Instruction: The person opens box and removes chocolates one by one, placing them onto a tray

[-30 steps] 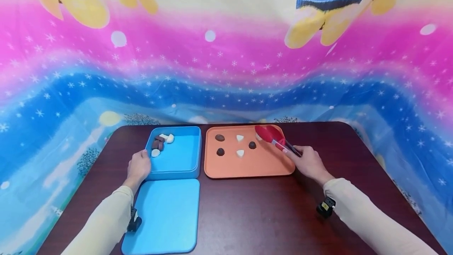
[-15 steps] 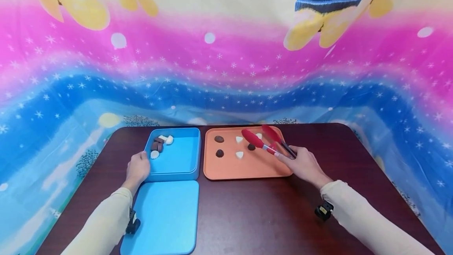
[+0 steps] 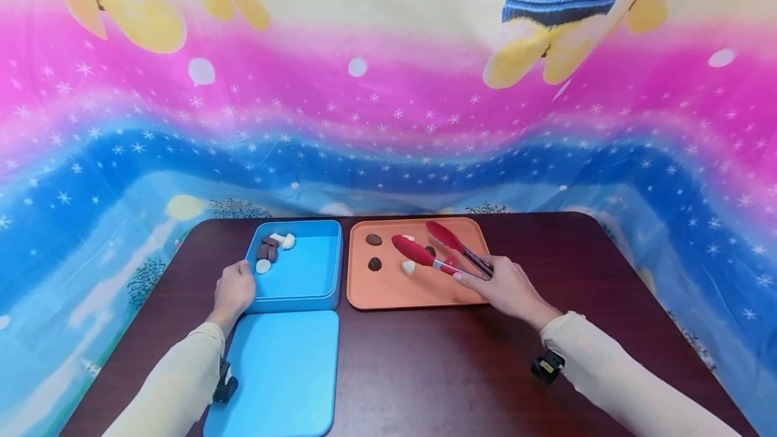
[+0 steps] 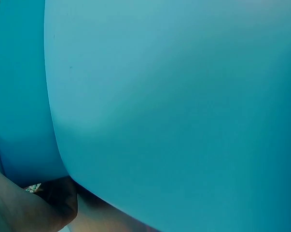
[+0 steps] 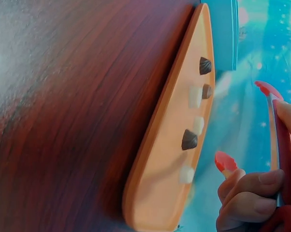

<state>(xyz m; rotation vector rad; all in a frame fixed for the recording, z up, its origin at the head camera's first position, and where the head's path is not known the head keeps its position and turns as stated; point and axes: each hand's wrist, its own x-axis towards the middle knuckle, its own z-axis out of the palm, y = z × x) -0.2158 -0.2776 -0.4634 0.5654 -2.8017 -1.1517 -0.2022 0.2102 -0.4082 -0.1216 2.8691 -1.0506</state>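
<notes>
My right hand [image 3: 510, 288] grips red-tipped tongs [image 3: 413, 249] above the orange tray [image 3: 382, 292]. Their two heads are spread apart with nothing between them, which the right wrist view also shows. Beneath lie dark chocolates [image 3: 375, 264] and white chocolates [image 3: 409, 267], some partly covered by the tongs in the head view. At the blue box [image 3: 303, 275], my left hand [image 3: 235, 288] holds the left wall, thumb at the rim and the other fingers mostly hidden. Brown chocolates [image 3: 267, 251] and white chocolates [image 3: 264, 266] are grouped along the left side inside that box.
A flat blue lid [image 3: 279, 369] lies in front of the box. Box and tray stand side by side with a narrow gap, near the back of the dark wooden table [image 3: 413, 363]. A printed curtain [image 3: 388, 120] hangs behind the table.
My right hand has carried the tongs left and nearer, away from the tray's far right corner. The tong heads have spread apart. My left hand stays at the box.
</notes>
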